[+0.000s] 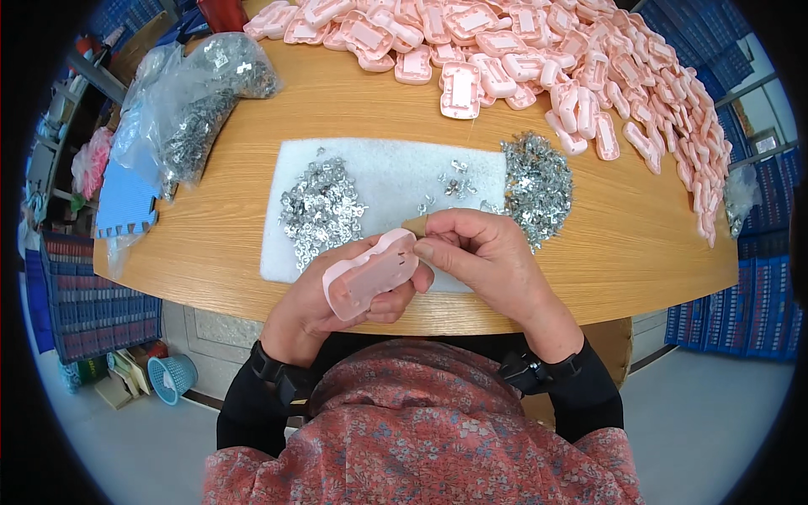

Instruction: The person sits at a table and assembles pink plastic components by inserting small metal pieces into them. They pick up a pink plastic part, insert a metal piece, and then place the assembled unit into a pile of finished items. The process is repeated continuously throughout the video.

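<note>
My left hand (305,305) is wrapped round a pink plastic casing (368,280), a wavy-edged shell tilted up with its recessed side showing. At the casing's upper right end, my right hand (498,259) has thumb and forefinger pinched together; whatever is between them is hidden. A tan wrap (416,225) shows by the fingertips there, and I cannot tell which finger it covers. Beneath the hands lies a white foam sheet (391,164) bearing a heap of small shiny metal clips (321,206) and a few loose metal pieces (457,183) nearer its right side.
A larger heap of metal pieces (539,187) sits at the sheet's right edge. Many pink casings (460,88) pile across the back and right of the wooden table (627,261). Clear bags of metal parts (202,118) and a blue foam mat (126,198) occupy the left.
</note>
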Motion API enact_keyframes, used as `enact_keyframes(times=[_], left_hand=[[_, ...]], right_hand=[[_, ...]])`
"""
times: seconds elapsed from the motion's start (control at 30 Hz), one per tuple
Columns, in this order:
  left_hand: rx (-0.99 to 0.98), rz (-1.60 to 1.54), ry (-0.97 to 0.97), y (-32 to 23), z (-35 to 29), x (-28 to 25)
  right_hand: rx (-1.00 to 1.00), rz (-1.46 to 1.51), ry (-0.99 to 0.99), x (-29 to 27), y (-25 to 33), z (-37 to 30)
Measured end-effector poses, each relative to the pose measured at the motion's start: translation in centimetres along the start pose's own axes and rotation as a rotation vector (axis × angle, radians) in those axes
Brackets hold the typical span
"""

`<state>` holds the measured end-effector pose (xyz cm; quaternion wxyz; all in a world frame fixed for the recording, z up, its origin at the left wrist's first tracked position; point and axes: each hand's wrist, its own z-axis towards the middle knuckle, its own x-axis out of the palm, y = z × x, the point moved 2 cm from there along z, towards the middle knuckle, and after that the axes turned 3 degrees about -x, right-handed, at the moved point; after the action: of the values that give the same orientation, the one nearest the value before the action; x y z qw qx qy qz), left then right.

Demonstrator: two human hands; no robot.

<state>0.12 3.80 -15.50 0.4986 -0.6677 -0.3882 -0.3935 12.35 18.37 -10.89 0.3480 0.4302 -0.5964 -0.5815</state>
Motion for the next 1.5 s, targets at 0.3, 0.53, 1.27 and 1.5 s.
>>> enact_keyframes(times=[0.3, 0.53, 1.27, 1.5], left_hand=[[-0.073, 0.01, 0.031, 0.2, 0.5, 0.6], [-0.073, -0.086, 0.062, 0.8, 0.7, 0.0], [0.41, 0.239, -0.407, -0.2, 2.5, 1.4], [0.634, 0.994, -0.484, -0.5, 1.0, 2.5]], right_hand=[[0.095, 0.124, 0.11, -0.3, -0.8, 0.0], [0.065, 0.095, 0.086, -0.5, -0.6, -0.3], [-0.308, -0.179, -0.153, 0.5, 0.4, -3.0], [-0.164, -0.068, -0.127, -2.6, -1.2, -2.8]])
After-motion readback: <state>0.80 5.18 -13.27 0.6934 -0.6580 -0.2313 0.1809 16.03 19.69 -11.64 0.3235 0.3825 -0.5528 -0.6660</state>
